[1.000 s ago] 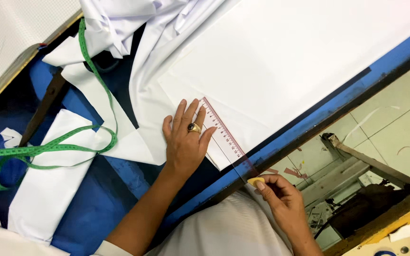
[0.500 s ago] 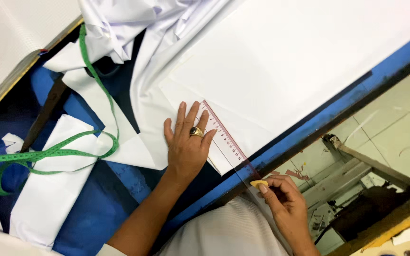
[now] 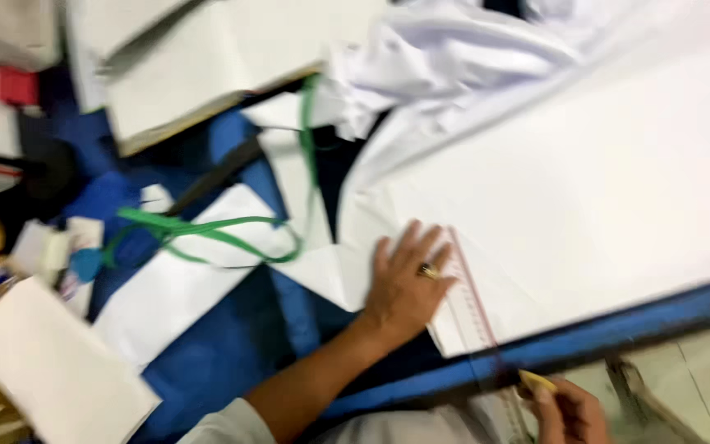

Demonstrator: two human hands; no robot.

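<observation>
My left hand (image 3: 405, 285), with a ring on one finger, lies flat with fingers spread on white fabric (image 3: 585, 189), pressing down a clear ruler with red markings (image 3: 472, 300) that runs toward the table's near edge. My right hand (image 3: 567, 409) is at the bottom, just off the blue table edge (image 3: 601, 337), pinching a small yellow piece of chalk (image 3: 537, 381) near the ruler's lower end. The frame is blurred.
A green measuring tape (image 3: 207, 230) loops over white fabric pieces (image 3: 174, 296) on the blue table top. Bunched white cloth (image 3: 454, 57) lies at the back. White boards or books (image 3: 207, 66) sit top left, small clutter (image 3: 34, 247) at far left.
The view has swung left and tilted, bringing more of the table's left side into view. Both hands hold the same poses on the ruler and chalk.
</observation>
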